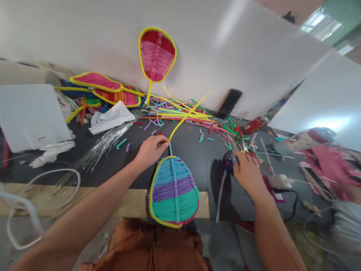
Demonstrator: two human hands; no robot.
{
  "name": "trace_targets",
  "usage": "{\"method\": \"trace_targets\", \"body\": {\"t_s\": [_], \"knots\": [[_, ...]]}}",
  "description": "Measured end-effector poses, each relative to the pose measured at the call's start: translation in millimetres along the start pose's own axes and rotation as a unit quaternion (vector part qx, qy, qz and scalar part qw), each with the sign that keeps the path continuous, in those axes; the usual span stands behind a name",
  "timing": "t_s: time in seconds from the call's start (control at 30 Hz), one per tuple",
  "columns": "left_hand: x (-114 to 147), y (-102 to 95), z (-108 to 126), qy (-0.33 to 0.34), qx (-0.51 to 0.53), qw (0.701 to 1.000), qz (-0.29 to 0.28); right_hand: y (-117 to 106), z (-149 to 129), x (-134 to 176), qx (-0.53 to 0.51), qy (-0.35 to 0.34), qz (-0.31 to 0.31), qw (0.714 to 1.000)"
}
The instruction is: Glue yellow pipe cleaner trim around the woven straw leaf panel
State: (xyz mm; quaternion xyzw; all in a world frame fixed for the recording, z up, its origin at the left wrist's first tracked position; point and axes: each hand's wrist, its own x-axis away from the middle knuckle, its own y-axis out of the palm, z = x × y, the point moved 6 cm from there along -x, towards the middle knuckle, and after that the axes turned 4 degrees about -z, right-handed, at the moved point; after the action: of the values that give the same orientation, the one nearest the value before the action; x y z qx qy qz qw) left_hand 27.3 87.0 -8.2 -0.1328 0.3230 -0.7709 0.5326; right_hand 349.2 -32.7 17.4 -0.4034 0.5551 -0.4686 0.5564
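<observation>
A paddle-shaped piece (pixel 163 190) wrapped in blue, purple and green pipe cleaners lies at the table's front edge, with yellow along its left rim and pink at its lower right. My left hand (pixel 152 150) is closed, pinching a yellow pipe cleaner (pixel 184 118) at the top of the piece's thin blue stem (pixel 170 148). To the right, my right hand (pixel 249 173) is closed around a dark blue glue gun (pixel 228 162), its grip partly hidden by the fingers. A pale glue stick (pixel 221 197) runs from the gun toward the front edge.
A finished pink and red paddle (pixel 157 56) stands against the white wall. Behind my hands lie loose pipe cleaners (pixel 180 113), with wires (pixel 104 143) to the left. A phone (pixel 229 102) leans on the wall. A red can (pixel 255 125) and white charger (pixel 282 181) are at right.
</observation>
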Motion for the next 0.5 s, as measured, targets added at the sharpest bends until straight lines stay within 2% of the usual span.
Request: {"method": "trace_targets", "body": {"t_s": [0.07,0.17,0.37,0.5], "knots": [[-0.7,2.1,-6.6,-0.012,0.053,0.998,0.012,17.5,27.0,15.8,0.037,0.033,-0.043,0.998],[-0.9,3.6,-8.2,0.01,0.121,0.992,0.028,33.0,44.0,30.5,0.036,0.049,-0.082,0.995],[1.4,-1.9,2.0,0.032,0.057,0.997,0.045,37.6,30.6,29.8,0.033,-0.004,-0.129,0.991],[3.2,2.0,7.8,0.079,0.039,0.995,0.035,31.1,22.3,25.0,0.062,0.048,-0.14,0.987]]}}
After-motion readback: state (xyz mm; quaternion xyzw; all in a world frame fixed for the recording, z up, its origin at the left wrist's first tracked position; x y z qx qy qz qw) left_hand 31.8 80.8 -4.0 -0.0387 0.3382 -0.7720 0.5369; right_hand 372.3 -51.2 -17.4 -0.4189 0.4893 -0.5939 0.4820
